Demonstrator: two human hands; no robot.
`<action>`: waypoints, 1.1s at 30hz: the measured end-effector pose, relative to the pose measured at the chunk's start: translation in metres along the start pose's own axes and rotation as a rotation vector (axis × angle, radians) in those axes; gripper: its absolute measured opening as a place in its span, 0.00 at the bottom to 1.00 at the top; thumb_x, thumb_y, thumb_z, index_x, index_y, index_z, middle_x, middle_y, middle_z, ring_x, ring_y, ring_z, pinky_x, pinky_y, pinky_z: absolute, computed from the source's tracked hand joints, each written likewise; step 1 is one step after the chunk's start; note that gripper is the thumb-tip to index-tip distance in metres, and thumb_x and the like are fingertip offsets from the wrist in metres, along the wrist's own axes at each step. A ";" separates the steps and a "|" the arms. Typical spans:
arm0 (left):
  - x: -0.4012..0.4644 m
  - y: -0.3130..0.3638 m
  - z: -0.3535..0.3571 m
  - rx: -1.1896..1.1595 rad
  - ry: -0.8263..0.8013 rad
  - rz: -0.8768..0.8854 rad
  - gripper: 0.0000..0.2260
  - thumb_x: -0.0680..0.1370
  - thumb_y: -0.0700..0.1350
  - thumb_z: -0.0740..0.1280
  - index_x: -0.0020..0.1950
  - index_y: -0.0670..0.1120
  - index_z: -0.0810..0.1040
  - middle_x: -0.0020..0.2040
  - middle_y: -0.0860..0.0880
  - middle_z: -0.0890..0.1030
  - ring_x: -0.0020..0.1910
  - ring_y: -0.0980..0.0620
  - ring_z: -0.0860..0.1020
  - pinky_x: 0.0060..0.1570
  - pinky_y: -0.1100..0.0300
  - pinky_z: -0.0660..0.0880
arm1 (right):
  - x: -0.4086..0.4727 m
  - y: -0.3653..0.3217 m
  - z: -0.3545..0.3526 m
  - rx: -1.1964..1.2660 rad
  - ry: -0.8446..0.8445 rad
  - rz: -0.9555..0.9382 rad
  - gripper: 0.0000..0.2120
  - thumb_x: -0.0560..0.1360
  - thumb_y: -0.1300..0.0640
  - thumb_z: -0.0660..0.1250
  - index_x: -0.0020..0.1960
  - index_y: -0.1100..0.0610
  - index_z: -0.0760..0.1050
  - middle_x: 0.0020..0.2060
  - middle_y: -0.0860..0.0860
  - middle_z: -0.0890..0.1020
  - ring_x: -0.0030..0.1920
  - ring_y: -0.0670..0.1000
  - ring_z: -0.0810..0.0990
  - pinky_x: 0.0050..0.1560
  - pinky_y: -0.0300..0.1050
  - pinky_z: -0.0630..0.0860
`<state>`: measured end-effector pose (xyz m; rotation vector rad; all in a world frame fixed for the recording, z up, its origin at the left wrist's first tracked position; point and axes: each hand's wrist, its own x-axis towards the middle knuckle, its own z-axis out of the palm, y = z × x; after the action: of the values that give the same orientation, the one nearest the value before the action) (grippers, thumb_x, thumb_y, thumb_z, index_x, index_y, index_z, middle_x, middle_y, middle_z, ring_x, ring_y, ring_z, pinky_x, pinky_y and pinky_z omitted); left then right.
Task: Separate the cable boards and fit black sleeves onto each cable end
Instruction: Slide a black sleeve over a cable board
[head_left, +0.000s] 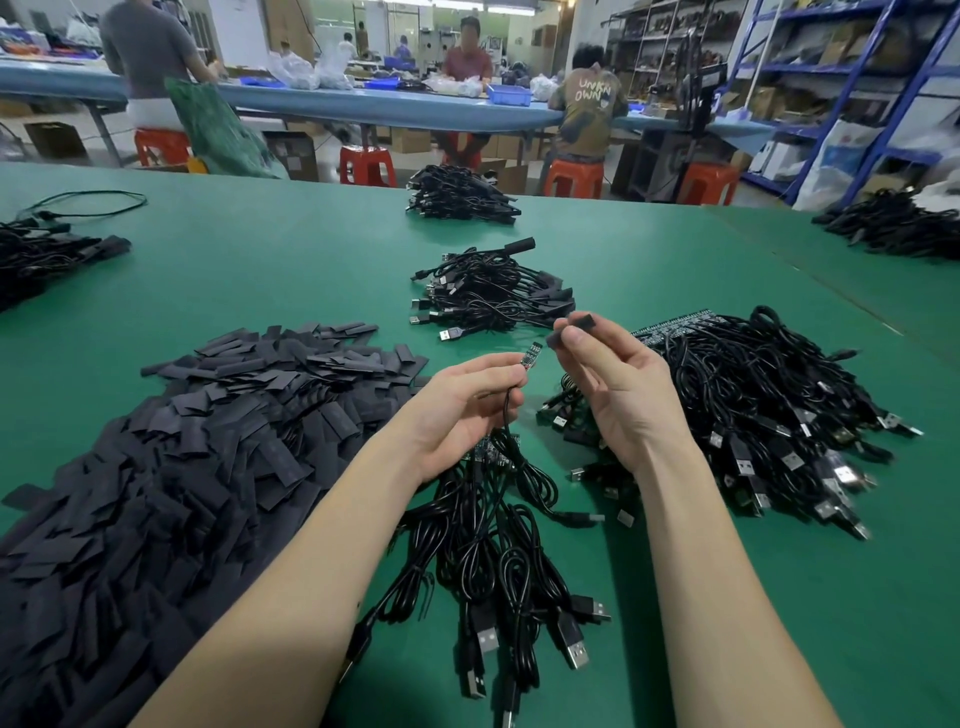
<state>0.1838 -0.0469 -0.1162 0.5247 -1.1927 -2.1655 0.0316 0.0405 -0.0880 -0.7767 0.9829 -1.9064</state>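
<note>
My left hand (467, 400) pinches the cable board (687, 356); my right hand (613, 384) pinches a black sleeve (571, 329) just right of it, long axes roughly in line

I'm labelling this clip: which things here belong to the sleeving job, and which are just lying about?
Job:
left hand pinching a small board
right hand pinching a sleeve
sleeve pile
unsleeved cables
sleeved bundle

Lying about:
red stools
blue bin
shelving
</note>
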 end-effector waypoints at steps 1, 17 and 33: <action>0.000 0.000 0.000 0.011 -0.001 0.000 0.09 0.76 0.36 0.70 0.55 0.42 0.81 0.40 0.49 0.82 0.36 0.55 0.80 0.38 0.63 0.78 | 0.000 0.000 0.000 -0.013 -0.009 -0.006 0.12 0.68 0.66 0.74 0.51 0.61 0.82 0.44 0.55 0.87 0.46 0.50 0.86 0.51 0.38 0.80; -0.003 -0.001 0.001 0.158 -0.081 0.010 0.09 0.72 0.36 0.74 0.52 0.44 0.83 0.37 0.50 0.79 0.34 0.56 0.77 0.38 0.65 0.76 | -0.005 -0.013 -0.015 -0.139 -0.164 0.083 0.08 0.67 0.64 0.73 0.43 0.55 0.87 0.45 0.53 0.87 0.47 0.49 0.86 0.52 0.38 0.80; -0.004 -0.001 0.001 0.139 -0.091 -0.007 0.08 0.71 0.39 0.73 0.49 0.45 0.87 0.38 0.49 0.80 0.34 0.56 0.77 0.39 0.64 0.76 | -0.007 -0.016 -0.019 -0.215 -0.187 0.044 0.09 0.67 0.64 0.75 0.47 0.57 0.85 0.46 0.56 0.87 0.47 0.51 0.84 0.51 0.39 0.80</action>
<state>0.1863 -0.0432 -0.1167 0.4941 -1.4000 -2.1428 0.0135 0.0580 -0.0849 -1.0295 1.0881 -1.6743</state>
